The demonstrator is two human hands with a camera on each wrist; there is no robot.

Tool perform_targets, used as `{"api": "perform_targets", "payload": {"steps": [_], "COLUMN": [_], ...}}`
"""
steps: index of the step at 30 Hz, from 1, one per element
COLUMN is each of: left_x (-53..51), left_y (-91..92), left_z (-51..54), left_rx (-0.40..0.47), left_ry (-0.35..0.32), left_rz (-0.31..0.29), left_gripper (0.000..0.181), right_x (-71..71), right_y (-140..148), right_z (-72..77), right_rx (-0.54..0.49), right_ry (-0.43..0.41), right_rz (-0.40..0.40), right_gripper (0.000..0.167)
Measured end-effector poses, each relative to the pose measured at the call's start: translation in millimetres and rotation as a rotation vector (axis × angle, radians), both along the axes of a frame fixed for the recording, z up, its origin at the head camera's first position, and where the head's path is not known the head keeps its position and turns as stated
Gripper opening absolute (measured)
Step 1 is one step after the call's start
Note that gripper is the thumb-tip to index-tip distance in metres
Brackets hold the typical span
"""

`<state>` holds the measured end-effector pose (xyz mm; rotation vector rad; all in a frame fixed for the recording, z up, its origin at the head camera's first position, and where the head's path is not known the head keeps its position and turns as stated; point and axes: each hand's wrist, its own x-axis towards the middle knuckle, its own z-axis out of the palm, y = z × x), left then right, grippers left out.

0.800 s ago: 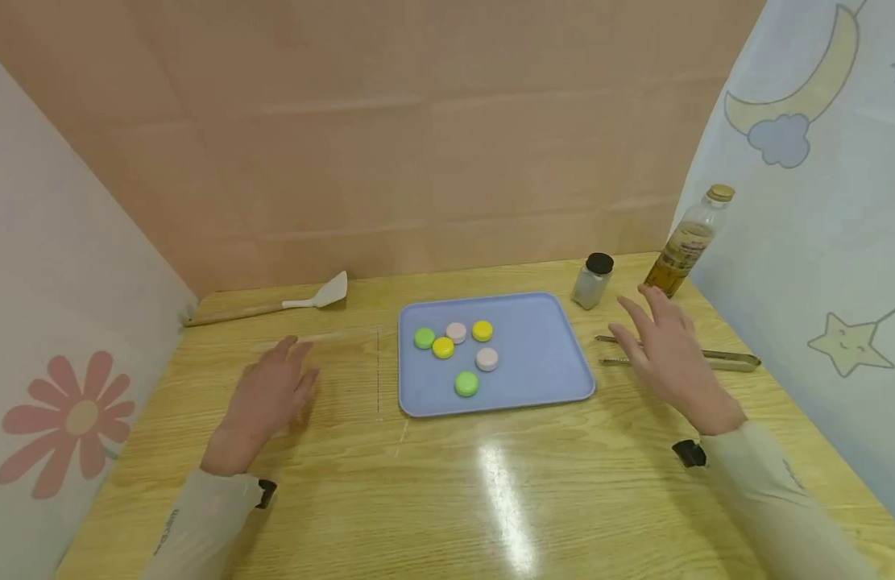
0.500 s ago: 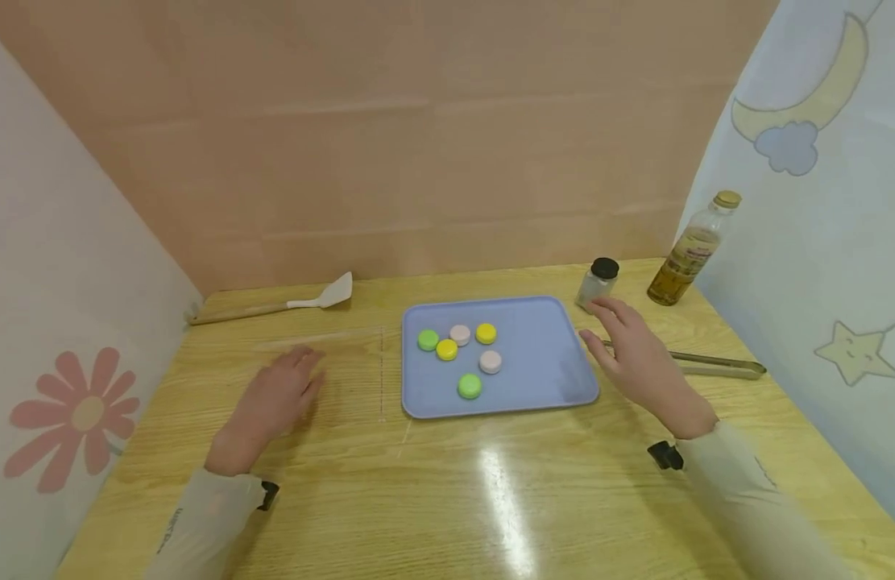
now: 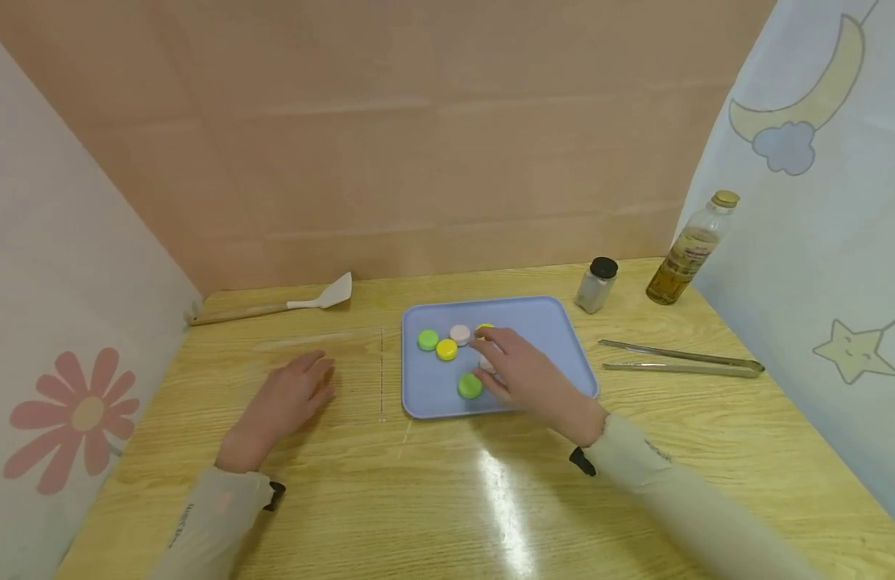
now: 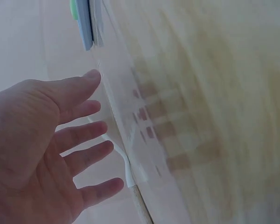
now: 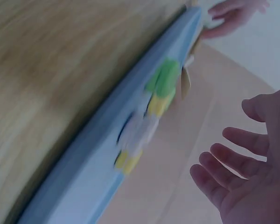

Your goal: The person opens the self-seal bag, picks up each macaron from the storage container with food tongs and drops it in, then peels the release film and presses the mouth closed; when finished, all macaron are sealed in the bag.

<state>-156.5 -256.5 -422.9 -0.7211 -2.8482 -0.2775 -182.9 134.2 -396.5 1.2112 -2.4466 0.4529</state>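
the right hand (image 3: 523, 374) is over the tray (image 3: 559, 342), coming in from its near right corner, with the fingers (image 5: 235, 161) parted and loosely bent and the thumb well away from them. the right wrist view shows the palm bare and nothing in its grasp. from the head view it is hard to say whether a fingertip touches a disc, since the hand covers that spot.

six discs lie in the blue tray. to the left, a green disc (image 3: 428, 340), a yellow disc (image 3: 447, 350) and a pink disc (image 3: 459, 335) sit close together. another yellow disc (image 3: 485, 329) shows in part behind the right fingertips, a second pink disc (image 3: 486, 365) is mostly covered by the hand, and a second green disc (image 3: 470, 387) lies nearest the front edge, just beside the thumb.

the left hand (image 3: 283, 403) is left of the tray, above the worktop (image 3: 331, 499), apart from the discs. its fingers (image 4: 84, 135) are spread and relaxed and hold nothing.

a spatula (image 3: 329, 294) with a wooden handle lies behind the left hand. tongs (image 3: 686, 356) lie right of the tray with their arms apart. behind them stand a black-lidded jar (image 3: 592, 292) and, farther right, a bottle (image 3: 685, 262) with a gold cap.
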Motion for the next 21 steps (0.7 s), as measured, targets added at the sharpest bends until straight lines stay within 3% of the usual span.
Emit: {"api": "perform_targets", "payload": {"steps": [5, 9, 15, 21], "left_x": [0.8, 2.0, -4.0, -7.8], "left_y": [3.2, 4.1, 4.1, 4.7], "left_z": [-3.7, -3.7, -7.0, -9.1], "left_rx": [-0.002, -0.015, -0.002, -0.005], "left_ry": [-0.043, -0.087, -0.117, -0.199], "left_rz": [0.030, 0.072, 0.060, 0.053], "left_gripper": [0.044, 0.048, 0.051, 0.055], "right_x": [2.3, 5.2, -2.0, -10.3], "right_y": [-37.1, -63.0, -97.2, -126.8], "right_z": [-11.2, -16.7, -14.2, -13.9], "right_rx": [0.131, 0.215, 0.283, 0.385], "right_ry": [-0.016, -0.062, -0.061, -0.150], "right_rz": [0.058, 0.055, 0.052, -0.012], "right_gripper": [0.038, 0.038, 0.037, 0.044]}}
